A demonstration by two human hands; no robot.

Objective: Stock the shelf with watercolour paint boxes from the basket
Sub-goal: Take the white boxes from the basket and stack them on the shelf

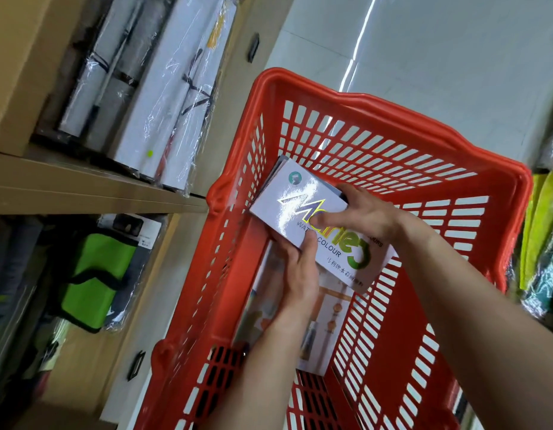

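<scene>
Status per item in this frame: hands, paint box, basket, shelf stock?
Left hand: gripping the near long edge of the box, thumb on top.
Right hand: fingers on the box's face and far edge.
White glossy watercolour paint box: shrink-wrapped, closed, held tilted inside the basket.
Red slatted plastic basket: upright, more printed packs lying at its bottom.
Wrapped white packs: standing on the wooden shelf.

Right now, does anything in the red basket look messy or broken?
Nothing looks broken or spilled. Both hands, left hand and right hand, hold a watercolour paint box tilted above the red basket. It sits crooked only because it is being lifted. Flat printed packs lie on the basket bottom.
</scene>
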